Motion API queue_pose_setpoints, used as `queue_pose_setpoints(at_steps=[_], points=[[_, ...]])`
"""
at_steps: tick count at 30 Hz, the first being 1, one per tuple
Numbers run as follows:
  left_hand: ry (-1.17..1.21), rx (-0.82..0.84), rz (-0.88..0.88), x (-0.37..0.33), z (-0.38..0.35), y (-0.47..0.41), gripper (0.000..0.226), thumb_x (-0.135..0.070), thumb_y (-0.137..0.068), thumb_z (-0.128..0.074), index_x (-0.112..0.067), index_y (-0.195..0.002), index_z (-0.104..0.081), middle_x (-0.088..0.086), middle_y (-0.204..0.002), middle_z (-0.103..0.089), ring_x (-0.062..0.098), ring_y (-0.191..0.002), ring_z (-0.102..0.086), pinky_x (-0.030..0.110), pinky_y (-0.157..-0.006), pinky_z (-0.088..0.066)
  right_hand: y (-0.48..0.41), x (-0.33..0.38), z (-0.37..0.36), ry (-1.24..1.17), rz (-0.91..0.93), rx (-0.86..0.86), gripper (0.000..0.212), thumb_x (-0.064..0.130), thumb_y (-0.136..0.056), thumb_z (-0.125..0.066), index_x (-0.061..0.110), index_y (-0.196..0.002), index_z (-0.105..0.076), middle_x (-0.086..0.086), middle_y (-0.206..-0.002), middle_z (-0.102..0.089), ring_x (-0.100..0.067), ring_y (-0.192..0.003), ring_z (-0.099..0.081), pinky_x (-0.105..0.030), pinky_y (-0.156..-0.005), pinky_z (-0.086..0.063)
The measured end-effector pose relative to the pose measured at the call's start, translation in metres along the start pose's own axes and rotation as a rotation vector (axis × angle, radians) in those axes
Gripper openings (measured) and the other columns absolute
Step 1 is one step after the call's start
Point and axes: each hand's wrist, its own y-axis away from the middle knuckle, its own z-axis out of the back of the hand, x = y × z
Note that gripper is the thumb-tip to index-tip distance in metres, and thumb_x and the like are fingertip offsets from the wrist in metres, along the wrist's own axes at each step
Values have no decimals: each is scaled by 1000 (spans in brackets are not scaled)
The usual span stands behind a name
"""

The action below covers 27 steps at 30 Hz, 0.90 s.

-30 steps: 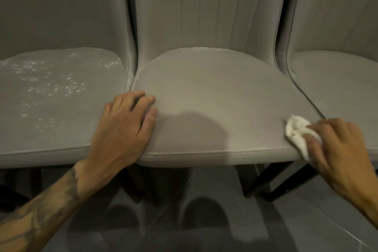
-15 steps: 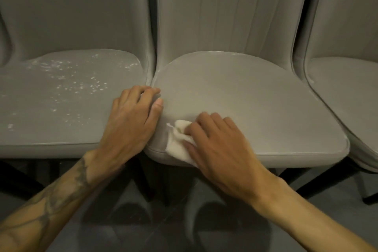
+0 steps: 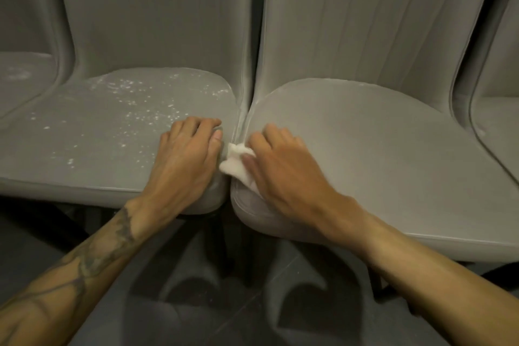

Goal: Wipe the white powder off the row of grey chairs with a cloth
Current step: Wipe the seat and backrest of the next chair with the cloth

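My right hand [image 3: 283, 166] gripped the bunched cloth [image 3: 237, 161] at the clean seat [image 3: 379, 143], left edge; left hand [image 3: 186, 157] lay flat, fingers relaxed, on the powdered seat [image 3: 92, 154]. That one wanted firm overlapping strokes, sweeping powder [image 3: 134, 98] frontward.

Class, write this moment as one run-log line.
right hand holds cloth on powder-free seat, left edge | left hand rests on powdered seat | white powder not yet wiped
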Motion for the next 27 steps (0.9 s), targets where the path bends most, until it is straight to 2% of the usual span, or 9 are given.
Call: queue_pose_setpoints(at_steps=[5,7,11,13,15,17,19,22,27], points=[[-42,46,-40,0,-12,-14,38,-37,-107,-37,-19,-133,-58,3,-126,-59,22,-112,-52,41,-96,-39,6,-18,1,-62,116,88,34,46,-101,-32,22,-115,-51,0,-109,-48,-20,-92,-44,-41,-81,-41],[-65,71,-47,2,-17,-24,39,-38,-105,-40,-19,-133,-58,4,-126,-59,24,-111,-52,42,-96,-39,-16,-44,-9,-50,25,76,39,46,-99,-30,19,-115,-53,-5,-111,-50,-27,-94,-48,-46,-82,-42],[-77,104,-34,4,-23,-48,33,-36,-107,-44,-20,-131,-59,5,-127,-59,26,-112,-52,44,-96,-40,-67,-88,-32,-9,-351,126,34,37,-104,-35,12,-120,-51,-15,-122,-48,-36,-106,-46,-41,-83,-33],[-85,116,-35,5,-27,-58,33,-36,-108,-40,-21,-130,-59,4,-125,-59,27,-110,-53,45,-94,-41,-83,-80,-40,-38,-313,132,38,40,-102,-33,11,-121,-51,-15,-123,-48,-36,-107,-46,-44,-86,-35],[-81,127,-38,7,-31,-66,37,-38,-107,-34,-21,-128,-59,5,-122,-59,27,-107,-54,46,-91,-43,-82,-71,-45,-50,-158,86,47,48,-97,-28,13,-117,-53,-12,-116,-50,-34,-101,-48,-46,-84,-38],[-78,153,-46,7,-35,-73,40,-39,-106,-31,-20,-129,-58,5,-122,-59,28,-107,-55,46,-90,-45,-76,-86,-44,-33,-99,64,38,45,-99,-34,16,-115,-53,-10,-114,-51,-33,-99,-47,-46,-81,-38],[-66,184,-53,4,-39,-81,40,-39,-106,-31,-21,-132,-56,5,-125,-58,27,-110,-54,45,-93,-44,-75,-119,-37,-20,-205,62,29,38,-102,-40,16,-117,-51,-11,-118,-53,-35,-102,-47,-45,-85,-36],[-67,180,-62,-1,-49,-94,38,-41,-104,-35,-22,-129,-58,4,-123,-59,26,-110,-54,43,-92,-42,-68,-171,-27,48,-416,28,28,35,-102,-40,13,-117,-50,-17,-119,-54,-39,-103,-49,-47,-86,-38],[-69,177,-63,-8,-64,-118,37,-45,-103,-37,-23,-121,-60,5,-117,-60,30,-105,-56,45,-89,-43,-29,-243,0,291,-747,-156,33,30,-97,-49,1,-111,-58,-26,-115,-50,-44,-101,-48,-49,-84,-39]])
